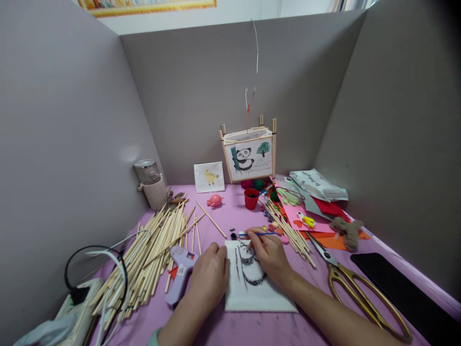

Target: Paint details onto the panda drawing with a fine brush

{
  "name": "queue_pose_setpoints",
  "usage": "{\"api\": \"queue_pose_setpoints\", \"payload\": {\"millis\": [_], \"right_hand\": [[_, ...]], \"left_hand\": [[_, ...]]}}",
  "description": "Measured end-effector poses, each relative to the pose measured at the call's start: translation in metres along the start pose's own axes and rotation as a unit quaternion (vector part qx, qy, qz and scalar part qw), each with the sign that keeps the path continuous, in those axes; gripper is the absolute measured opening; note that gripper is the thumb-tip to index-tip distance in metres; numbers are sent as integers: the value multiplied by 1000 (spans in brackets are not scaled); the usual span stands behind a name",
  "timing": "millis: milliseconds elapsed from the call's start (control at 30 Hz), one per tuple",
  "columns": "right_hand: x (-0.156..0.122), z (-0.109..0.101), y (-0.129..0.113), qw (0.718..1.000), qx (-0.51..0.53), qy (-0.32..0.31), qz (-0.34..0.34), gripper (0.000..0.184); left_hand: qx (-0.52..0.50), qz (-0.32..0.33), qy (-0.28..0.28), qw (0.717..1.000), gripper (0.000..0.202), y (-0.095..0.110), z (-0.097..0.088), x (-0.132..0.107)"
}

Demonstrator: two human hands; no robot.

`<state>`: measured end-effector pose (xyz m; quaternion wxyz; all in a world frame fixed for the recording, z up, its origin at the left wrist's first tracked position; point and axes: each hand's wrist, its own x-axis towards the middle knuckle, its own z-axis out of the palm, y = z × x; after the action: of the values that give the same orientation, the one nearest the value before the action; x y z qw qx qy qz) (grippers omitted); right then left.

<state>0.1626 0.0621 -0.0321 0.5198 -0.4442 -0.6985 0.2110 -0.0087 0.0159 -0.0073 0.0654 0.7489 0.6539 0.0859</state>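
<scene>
**Close detail painting, two-handed**

A white rectangular sheet (260, 299) with a black-painted panda outline lies flat near the tabletop's near edge, about mid-width, on a pink tabletop (225, 209). The right hand (271, 255) is closed in a pencil-style pinch on a thin blue-handled paintbrush (265, 234), held over the panda's head. Its tip can't be made out, so contact with the sheet is unclear. Resting the hand's heel near the work keeps the stroke steady. The left hand (211, 271) is loosely open, holds nothing, and presses the sheet's left edge so it can't slide.

Just left of that hand lies a lilac hot glue gun (180, 274), with a large heap of pale wooden sticks (154, 257) beyond it. Right of the sheet are a smaller bundle of wooden sticks (290, 235) and gold-handled scissors (355, 293). A red plastic cup (251, 198) stands toward the far edge.
</scene>
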Motion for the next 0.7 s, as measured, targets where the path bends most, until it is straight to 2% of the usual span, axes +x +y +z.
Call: {"api": "queue_pose_setpoints", "payload": {"millis": [233,333,533,700], "right_hand": [[-3,-9,-7,989,113,52,77,32],[-9,-11,-11,983,147,47,104,35],[-24,-9,-9,981,147,36,124,35],[-26,-10,-10,988,117,17,97,32]], "left_hand": [[-2,11,-15,1000,19,-3,-3,1],[3,11,-19,1000,20,-3,-5,0],[-9,-6,-28,1000,22,0,-8,0],[-11,1,-12,1000,22,-2,-4,-1]]}}
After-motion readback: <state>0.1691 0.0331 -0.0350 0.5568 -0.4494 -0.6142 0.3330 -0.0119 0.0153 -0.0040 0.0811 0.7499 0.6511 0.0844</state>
